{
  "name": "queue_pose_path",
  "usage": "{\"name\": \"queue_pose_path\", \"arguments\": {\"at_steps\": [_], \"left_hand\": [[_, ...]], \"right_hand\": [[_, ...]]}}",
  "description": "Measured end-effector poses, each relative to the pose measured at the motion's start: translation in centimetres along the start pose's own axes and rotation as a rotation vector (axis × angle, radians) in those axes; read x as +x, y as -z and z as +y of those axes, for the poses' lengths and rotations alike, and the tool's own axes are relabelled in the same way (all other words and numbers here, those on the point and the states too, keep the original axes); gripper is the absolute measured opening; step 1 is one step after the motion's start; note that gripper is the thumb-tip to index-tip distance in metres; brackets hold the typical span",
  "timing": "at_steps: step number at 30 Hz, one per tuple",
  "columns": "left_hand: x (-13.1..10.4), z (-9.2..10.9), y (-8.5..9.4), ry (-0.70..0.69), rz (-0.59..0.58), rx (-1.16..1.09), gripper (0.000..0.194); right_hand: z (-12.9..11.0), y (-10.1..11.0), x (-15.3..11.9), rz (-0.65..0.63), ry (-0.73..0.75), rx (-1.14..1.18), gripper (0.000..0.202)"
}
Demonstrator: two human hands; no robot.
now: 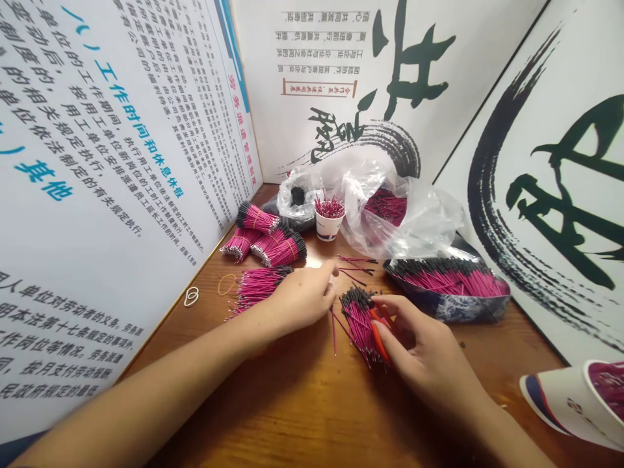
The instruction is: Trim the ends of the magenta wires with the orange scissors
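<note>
My left hand (309, 292) is at the middle of the wooden table (292, 403), its fingers curled together; what they hold, if anything, is hidden. Beside its wrist lies a loose pile of magenta wires with black ends (256, 289). My right hand (414, 344) grips an orange-handled tool (379, 336) between thumb and fingers, its tip not clear. That tool touches a heap of magenta wires with black tops (359, 322). A few single wires (355, 263) lie just beyond, and another (334, 333) lies between my hands.
Rubber-banded wire bundles (280, 248) lie at back left. A paper cup (328, 224) of wires stands beside plastic bags (424, 218). A dark tray (451, 309) of wires is at right, another cup (560, 403) nearer. Rubber bands (192, 296) lie left. Printed panels (341, 65) surround the table.
</note>
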State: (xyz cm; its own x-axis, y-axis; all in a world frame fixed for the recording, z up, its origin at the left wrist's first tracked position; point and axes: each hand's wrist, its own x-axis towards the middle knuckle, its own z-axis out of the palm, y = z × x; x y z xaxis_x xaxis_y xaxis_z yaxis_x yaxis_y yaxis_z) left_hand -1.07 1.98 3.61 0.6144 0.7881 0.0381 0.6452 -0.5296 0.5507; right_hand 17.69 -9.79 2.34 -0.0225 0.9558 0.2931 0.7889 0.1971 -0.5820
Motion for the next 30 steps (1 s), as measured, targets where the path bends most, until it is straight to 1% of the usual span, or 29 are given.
{"name": "queue_pose_path", "arguments": {"at_steps": [2,5,9,12,16,17,20,22,24,27,30], "left_hand": [[-0.2,0.2,0.1,-0.005,-0.027,0.07,0.024],[-0.2,0.2,0.1,-0.012,-0.04,0.083,0.022],[0.1,0.2,0.0,-0.012,-0.015,-0.001,0.021],[-0.2,0.1,-0.1,0.015,0.009,-0.085,0.021],[-1.6,0.3,-0.5,0.066,0.041,-0.185,0.026],[-2.2,0.5,-0.6,0.077,0.033,-0.229,0.028],[-3.8,1.0,-1.1,0.074,-0.008,-0.441,0.033],[-4.8,1.2,-1.4,0.093,0.0,-0.593,0.037],[-5.6,1.3,-1.5,0.14,0.014,-0.694,0.041],[-6.4,1.2,-1.5,0.188,0.03,-0.738,0.046],[-6.7,1.2,-1.4,0.179,0.03,-0.715,0.046]], "right_hand": [[0.0,0.0,0.0,0.002,0.009,-0.006,0.024],[-0.1,0.0,0.1,-0.008,0.008,-0.005,0.023],[0.0,0.0,0.0,-0.024,-0.006,0.012,0.025],[0.2,-0.1,0.0,-0.022,0.001,0.037,0.025],[0.4,-0.1,0.1,-0.024,0.003,0.044,0.024],[0.4,-0.1,0.1,-0.03,0.016,0.03,0.024],[0.1,-0.3,-0.1,-0.042,0.03,0.019,0.026],[-0.1,-0.7,-0.3,-0.054,0.03,0.04,0.027],[-0.3,-1.2,-0.5,-0.062,0.046,0.063,0.027],[-0.7,-2.0,-0.7,-0.071,0.095,0.079,0.028],[-1.0,-2.4,-0.8,-0.07,0.14,0.079,0.028]]}}
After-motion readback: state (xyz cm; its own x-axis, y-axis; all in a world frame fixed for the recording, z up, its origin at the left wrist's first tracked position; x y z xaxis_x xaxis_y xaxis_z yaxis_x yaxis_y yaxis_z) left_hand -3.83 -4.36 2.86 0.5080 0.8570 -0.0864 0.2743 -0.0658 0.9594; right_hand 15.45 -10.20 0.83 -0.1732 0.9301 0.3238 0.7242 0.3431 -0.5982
